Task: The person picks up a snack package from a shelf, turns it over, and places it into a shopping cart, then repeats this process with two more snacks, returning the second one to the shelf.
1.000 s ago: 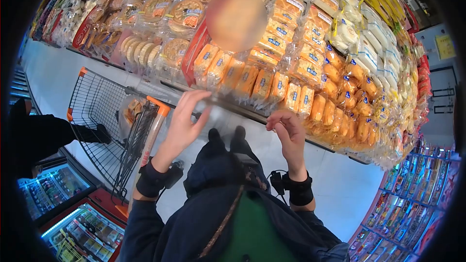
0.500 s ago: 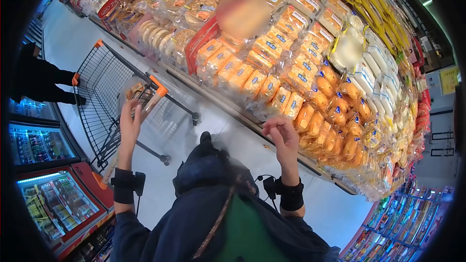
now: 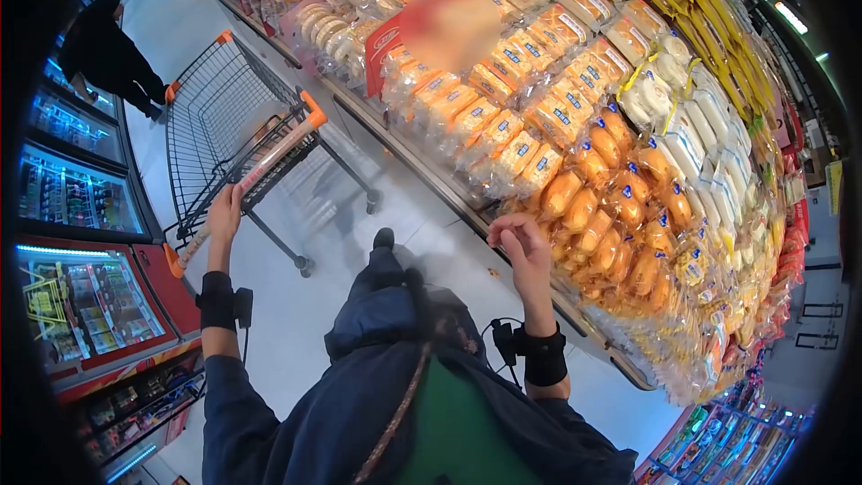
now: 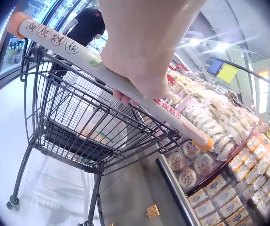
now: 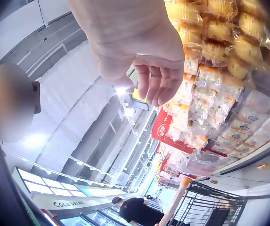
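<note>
The left hand (image 3: 224, 214) has its grip around the cart handle (image 3: 253, 172); the cart (image 3: 218, 117), upper left, holds one bagged package (image 4: 102, 132). The right hand (image 3: 521, 250) grips nothing, fingers loosely curled.

**Bright shop light, heavy fisheye bend**

Even overhead light fills the aisle; ceiling lamps (image 4: 205, 41) flare into starred glare in the left wrist view. The pale floor (image 3: 296, 305) carries soft shadows under the shopping cart (image 3: 233, 126). All views curve strongly, with black corners. The left hand (image 4: 142, 44) and right hand (image 5: 139, 47) loom close and soft-focused. Wrapped bread packs (image 3: 575, 153) glint. One blurred patch sits far on the shelves.
</note>
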The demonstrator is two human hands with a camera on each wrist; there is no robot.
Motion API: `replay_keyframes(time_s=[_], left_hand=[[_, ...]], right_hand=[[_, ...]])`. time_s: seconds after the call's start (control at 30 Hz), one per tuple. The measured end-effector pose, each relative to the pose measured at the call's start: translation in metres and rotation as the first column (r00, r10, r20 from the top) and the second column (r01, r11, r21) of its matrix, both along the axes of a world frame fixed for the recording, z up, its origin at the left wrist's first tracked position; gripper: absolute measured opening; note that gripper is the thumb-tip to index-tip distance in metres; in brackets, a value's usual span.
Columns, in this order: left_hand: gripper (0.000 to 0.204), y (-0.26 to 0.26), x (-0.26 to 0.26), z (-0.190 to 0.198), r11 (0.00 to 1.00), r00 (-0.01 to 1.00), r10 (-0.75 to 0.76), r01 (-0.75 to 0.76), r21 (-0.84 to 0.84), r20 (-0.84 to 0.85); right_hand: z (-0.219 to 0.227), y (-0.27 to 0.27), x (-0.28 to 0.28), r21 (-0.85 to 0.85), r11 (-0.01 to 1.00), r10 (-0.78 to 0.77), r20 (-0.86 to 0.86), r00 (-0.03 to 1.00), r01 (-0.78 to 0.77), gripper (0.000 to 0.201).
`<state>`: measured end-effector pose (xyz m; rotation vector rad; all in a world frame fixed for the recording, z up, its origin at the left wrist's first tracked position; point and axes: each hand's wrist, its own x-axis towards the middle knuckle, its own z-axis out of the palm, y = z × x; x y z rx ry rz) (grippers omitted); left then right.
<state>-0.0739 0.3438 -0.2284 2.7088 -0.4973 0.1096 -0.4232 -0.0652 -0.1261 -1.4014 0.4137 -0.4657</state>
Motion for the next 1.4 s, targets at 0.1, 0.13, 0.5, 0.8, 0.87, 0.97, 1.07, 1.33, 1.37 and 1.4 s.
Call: replay_keyframes(time_s=[0.1,0.13,0.5,0.8,0.87,0.97,1.07,1.33,1.37,1.4], left_hand=[[0.042,-0.001,0.003,-0.010,0.996,0.998,0.061,-0.063,0.068,0.035],[0.042,-0.003,0.001,-0.008,0.995,0.997,0.063,-0.066,0.076,0.042],[0.041,-0.015,-0.038,-0.004,0.997,0.990,0.066,-0.070,0.026,0.123],[0.028,-0.018,-0.089,-0.002,0.999,0.979,0.024,-0.019,-0.029,0.205],[0.027,-0.017,-0.099,0.000,1.000,0.972,-0.010,0.009,0.004,0.234],[0.027,-0.016,-0.112,-0.002,1.000,0.980,-0.012,0.010,0.010,0.200],[0.025,-0.013,-0.121,-0.001,0.999,0.987,-0.019,0.023,-0.023,0.161],[0.023,-0.001,-0.126,0.011,0.985,0.993,-0.116,0.116,-0.126,0.005],[0.024,0.001,-0.126,0.010,0.977,0.989,-0.146,0.147,-0.154,0.016],[0.026,0.004,-0.125,0.010,0.967,0.984,-0.176,0.178,-0.181,0.027]], right_hand=[[-0.003,0.003,-0.004,0.015,0.998,0.053,0.023,0.998,-0.053,0.011],[-0.003,0.004,-0.005,0.017,0.997,0.072,0.025,0.997,-0.073,0.011],[-0.011,0.017,-0.006,0.060,0.979,0.197,-0.012,0.980,-0.196,0.012],[-0.010,0.048,0.046,0.037,0.916,0.401,-0.002,0.916,-0.401,0.013],[-0.010,0.058,0.059,0.040,0.901,0.432,-0.017,0.902,-0.431,0.013],[-0.014,0.070,0.081,0.035,0.874,0.485,-0.030,0.874,-0.484,0.013],[-0.018,0.088,0.107,0.038,0.848,0.530,-0.070,0.845,-0.528,0.014],[0.000,0.165,0.177,0.007,0.722,0.689,-0.093,0.719,-0.692,0.014],[0.004,0.172,0.185,-0.020,0.708,0.701,-0.104,0.706,-0.706,0.014],[0.005,0.177,0.192,-0.032,0.707,0.700,-0.108,0.706,-0.707,0.014]])
